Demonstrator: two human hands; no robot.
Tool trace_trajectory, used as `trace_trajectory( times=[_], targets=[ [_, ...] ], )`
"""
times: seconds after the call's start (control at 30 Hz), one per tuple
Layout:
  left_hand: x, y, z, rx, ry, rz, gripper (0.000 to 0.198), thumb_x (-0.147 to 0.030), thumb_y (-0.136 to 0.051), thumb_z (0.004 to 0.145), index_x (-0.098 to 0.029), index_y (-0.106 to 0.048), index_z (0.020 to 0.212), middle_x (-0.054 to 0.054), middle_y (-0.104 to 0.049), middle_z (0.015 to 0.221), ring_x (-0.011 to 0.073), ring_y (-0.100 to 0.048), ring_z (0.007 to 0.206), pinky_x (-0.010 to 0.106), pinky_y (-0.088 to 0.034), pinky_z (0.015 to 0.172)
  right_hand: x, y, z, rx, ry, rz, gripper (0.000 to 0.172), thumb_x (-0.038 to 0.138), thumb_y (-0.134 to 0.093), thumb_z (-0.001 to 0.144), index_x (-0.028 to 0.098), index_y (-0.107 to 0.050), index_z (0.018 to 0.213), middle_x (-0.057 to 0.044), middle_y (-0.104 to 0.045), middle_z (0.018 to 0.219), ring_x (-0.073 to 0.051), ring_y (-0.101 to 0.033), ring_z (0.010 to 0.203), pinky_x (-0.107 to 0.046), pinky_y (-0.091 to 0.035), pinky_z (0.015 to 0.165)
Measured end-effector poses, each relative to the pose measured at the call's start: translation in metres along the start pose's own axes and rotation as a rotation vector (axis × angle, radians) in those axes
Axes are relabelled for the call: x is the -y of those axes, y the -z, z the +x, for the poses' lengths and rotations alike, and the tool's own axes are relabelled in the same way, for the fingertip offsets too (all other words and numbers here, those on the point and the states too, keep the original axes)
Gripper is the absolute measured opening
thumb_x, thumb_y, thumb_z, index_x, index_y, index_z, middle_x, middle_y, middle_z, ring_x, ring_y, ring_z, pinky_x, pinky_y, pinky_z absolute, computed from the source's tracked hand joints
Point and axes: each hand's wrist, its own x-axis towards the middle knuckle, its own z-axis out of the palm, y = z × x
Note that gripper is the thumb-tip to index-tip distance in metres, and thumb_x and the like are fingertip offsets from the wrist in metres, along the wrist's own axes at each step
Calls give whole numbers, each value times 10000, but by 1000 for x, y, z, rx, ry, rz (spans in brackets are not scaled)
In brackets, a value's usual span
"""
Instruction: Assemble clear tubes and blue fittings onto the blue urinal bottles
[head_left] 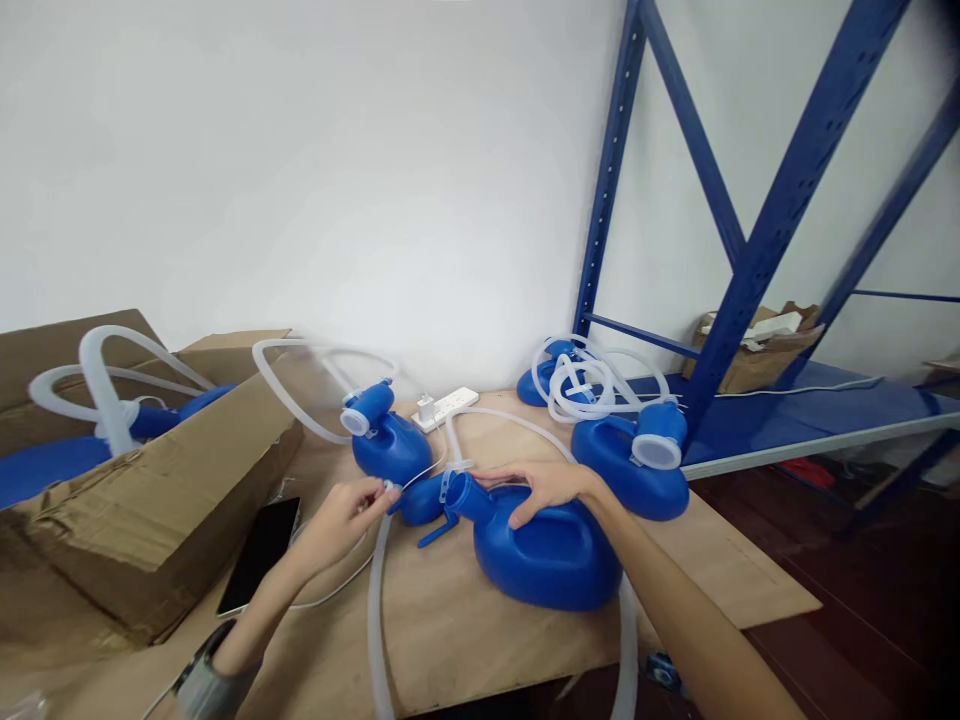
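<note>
My right hand point(536, 487) grips a blue plastic urinal bottle point(547, 555) from above, fingers over its top and thumb near the handle. The bottle lies on the table, its uncapped neck pointing up and left. Left of it, my left hand point(346, 520) is closed in a pinch on a small translucent piece, too small to name. A translucent hose point(379, 610) runs from behind those fingertips over the table's front edge. Between my hands sits a blue part point(421, 502) with a strap, partly hidden behind the bottle neck.
More blue bottles with coiled hoses stand behind: one bottle point(394, 447) at centre left, another bottle point(630, 465) at right. At left are an open cardboard box point(172, 500) and a phone point(262, 550). A power strip point(446, 408) lies by the wall. Blue shelving point(750, 270) rises at right.
</note>
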Motion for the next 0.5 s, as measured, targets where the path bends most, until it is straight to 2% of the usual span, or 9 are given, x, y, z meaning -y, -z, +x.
trace_trajectory(
  times=[0.07,0.13,0.2,0.27,0.3,0.37,0.4,0.43,0.5],
  targets=[
    [18,-8,-30,-39,29,87,557,-650,-517,902,-233,-438,542,-26,-465,569,154,-411,572,278,-345,582,10,7,2,-47,0,-127,762,280,-912,634,288,-690,1363,-34,-662,1454,-294,-587,1383,-462,-447,1176],
    [38,-18,-55,-121,93,106,560,-685,-511,888,-234,-456,561,-21,-486,598,161,-442,585,277,-357,588,22,1,7,-190,14,-362,689,147,-825,680,305,-708,1341,-28,-668,1445,-310,-548,1415,-508,-393,1210],
    [55,-25,-73,-233,169,100,574,-727,-497,881,-235,-469,586,-21,-479,619,167,-458,601,273,-363,588,33,-25,16,-390,64,-619,684,41,-693,728,304,-696,1359,-41,-636,1480,-311,-491,1456,-535,-313,1246],
    [63,-29,-85,-324,220,85,581,-743,-490,887,-234,-484,607,-20,-484,641,173,-479,621,270,-381,602,37,-67,29,-493,136,-764,643,24,-586,803,285,-672,1385,-63,-613,1497,-290,-502,1437,-501,-335,1228],
    [63,-30,-89,-353,230,74,578,-742,-496,890,-233,-496,615,-18,-500,654,178,-500,636,269,-399,620,35,-91,36,-482,150,-772,552,56,-561,855,273,-692,1345,-71,-653,1441,-277,-570,1365,-456,-414,1168],
    [58,-33,-97,-388,236,43,566,-731,-515,894,-231,-537,629,-7,-551,685,192,-554,673,269,-440,661,24,-134,51,-437,17,-734,364,233,-601,945,261,-710,1291,-98,-747,1256,-316,-683,1193,-450,-523,1017],
    [55,-34,-101,-397,235,24,559,-725,-526,894,-231,-565,636,2,-582,702,203,-583,696,270,-459,676,16,-149,57,-441,-112,-714,386,362,-633,960,245,-689,1324,-124,-777,1161,-353,-719,1106,-479,-542,962],
    [53,-36,-106,-401,233,4,549,-719,-537,893,-233,-598,646,13,-613,723,215,-611,720,272,-477,686,7,-160,63,-456,-219,-717,517,462,-616,977,219,-613,1434,-163,-786,1113,-395,-731,1066,-522,-542,933],
    [53,-41,-116,-422,230,-28,533,-715,-559,887,-237,-653,670,33,-660,762,234,-650,756,279,-503,701,-10,-167,72,-489,-347,-724,709,557,-561,998,216,-411,1602,-209,-787,1090,-439,-734,1050,-588,-518,926]
  ],
)
